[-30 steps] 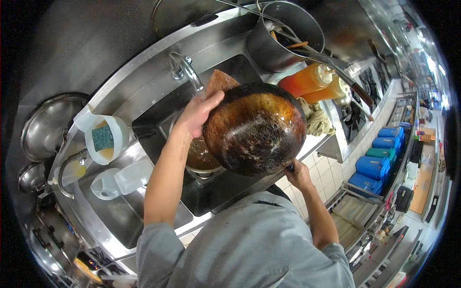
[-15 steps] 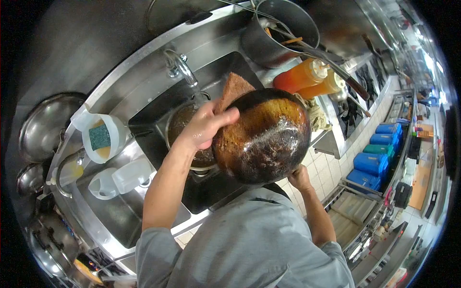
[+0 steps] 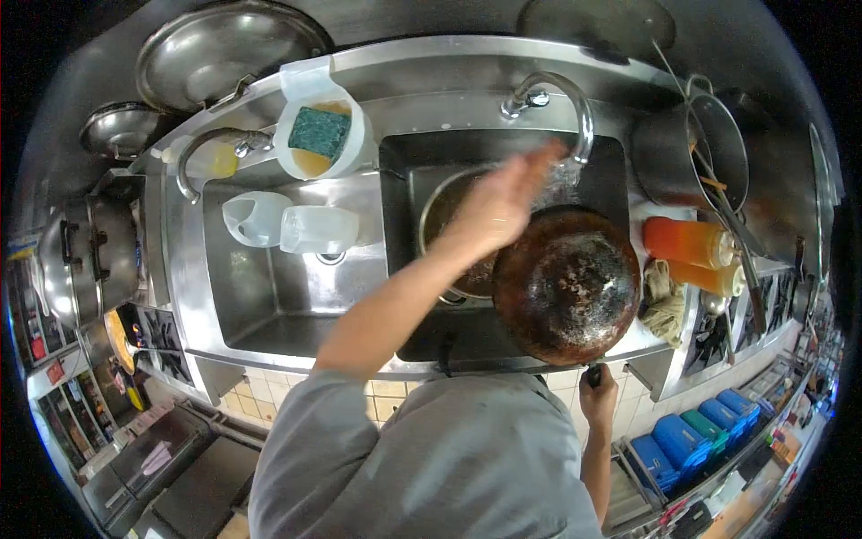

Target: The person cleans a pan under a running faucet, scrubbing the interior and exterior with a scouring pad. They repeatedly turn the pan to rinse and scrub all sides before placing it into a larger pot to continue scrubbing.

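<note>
My right hand (image 3: 600, 398) is closed round the black handle of a wok (image 3: 570, 286). The wok is turned over, its browned, scorched underside facing up above the right sink basin (image 3: 417, 328). My left hand (image 3: 496, 208) reaches across the basin to the running water under the curved faucet (image 3: 584, 112). A reddish-brown scouring pad (image 3: 544, 160) shows at its fingertips, smeared by motion. Below my left forearm, a round metal pot (image 3: 433, 211) sits in the basin, partly hidden by the arm and the wok.
Left of the basin stands a white jug (image 3: 352, 153) with a green sponge (image 3: 320, 132); cut plastic containers (image 3: 319, 230) lie in the left basin. Orange squeeze bottles (image 3: 684, 241), a crumpled cloth (image 3: 663, 305) and a tall pot (image 3: 660, 148) with utensils stand on the right.
My left hand has moved off the wok's underside toward the faucet. The wok has tipped flatter, its bottom now facing up. The head view has turned.
</note>
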